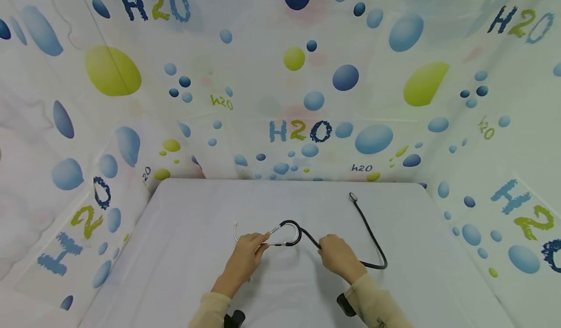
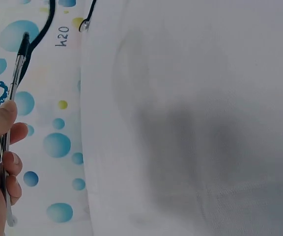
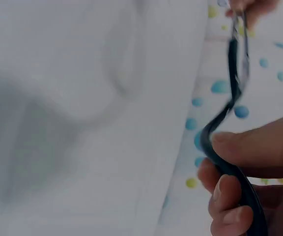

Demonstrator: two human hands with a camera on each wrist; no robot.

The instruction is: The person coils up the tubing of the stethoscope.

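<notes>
A stethoscope with black tubing and a silver metal headset stretches between both hands over the white table. My left hand grips the two metal ear tubes between thumb and fingers; one curved ear tube end sticks out past it on the left. Around the black tubing just beyond the looped fork, the fingers of my right hand are curled. From there the tube bends back and lies on the table, with the chest piece near the far right edge.
The white-covered table runs back to a curtain printed with blue and green drops and H2O lettering, which also hangs at both sides. Shadows of the hands fall on the cloth. Dark wrist devices sit below both wrists.
</notes>
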